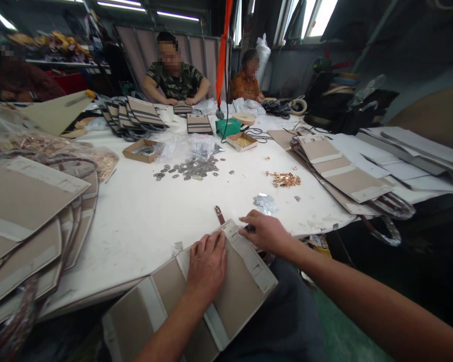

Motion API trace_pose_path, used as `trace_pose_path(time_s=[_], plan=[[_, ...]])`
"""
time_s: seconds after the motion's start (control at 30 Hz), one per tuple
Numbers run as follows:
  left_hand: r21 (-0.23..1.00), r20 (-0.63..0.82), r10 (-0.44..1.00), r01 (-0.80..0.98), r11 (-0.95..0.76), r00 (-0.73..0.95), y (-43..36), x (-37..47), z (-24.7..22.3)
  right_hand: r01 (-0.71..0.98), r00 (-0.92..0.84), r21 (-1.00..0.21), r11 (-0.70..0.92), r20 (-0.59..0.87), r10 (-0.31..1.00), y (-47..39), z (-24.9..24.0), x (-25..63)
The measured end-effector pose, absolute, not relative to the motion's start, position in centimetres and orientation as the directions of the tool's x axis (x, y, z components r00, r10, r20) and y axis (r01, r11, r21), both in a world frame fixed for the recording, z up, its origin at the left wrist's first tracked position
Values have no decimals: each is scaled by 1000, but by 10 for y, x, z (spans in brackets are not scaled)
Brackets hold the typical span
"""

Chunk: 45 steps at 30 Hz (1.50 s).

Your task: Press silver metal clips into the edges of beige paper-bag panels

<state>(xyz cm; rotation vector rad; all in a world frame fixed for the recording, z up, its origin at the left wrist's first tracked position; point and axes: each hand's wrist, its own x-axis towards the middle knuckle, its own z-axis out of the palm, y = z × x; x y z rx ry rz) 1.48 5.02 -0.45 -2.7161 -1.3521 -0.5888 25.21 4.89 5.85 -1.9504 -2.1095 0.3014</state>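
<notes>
A beige bag panel (230, 281) with pale cross strips lies aslant over the table's near edge and my lap. My left hand (207, 261) lies on its upper part, fingers stretched out and pressing down. At the panel's upper right corner my right hand (268, 232) is closed, with a small dark thing (250, 229) showing under its fingers; its kind cannot be made out. A brown strap end (219, 215) with metal on it sticks out past the panel's top edge. Just beyond my right hand is a heap of small silvery plates (265, 203).
Stacked panels with handles (30, 201) stand at left, more panels (343, 171) at right. Dark metal plates (196, 168), gold-coloured fittings (285, 179), a cardboard box (139, 151) and a green box (227, 127) lie on the white table (136, 216). Co-workers sit across.
</notes>
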Motion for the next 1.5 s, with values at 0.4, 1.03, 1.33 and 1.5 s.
trace_pose_path(time_s=[0.4,1.03,1.33,1.5], plan=[[244,331,791,763,-598,514,48,13,-7,906,333,-268,-329,-29,942,62,15,374],[270,344,789,752,-602,509,46,13,-6,891,252,-374,-258,-66,966,75,28,379],[290,335,797,749,-595,503,46,12,-7,697,199,-651,-302,-229,953,71,77,339],[312,337,803,746,-588,492,46,11,-4,689,-146,-717,-105,-280,949,85,96,265]])
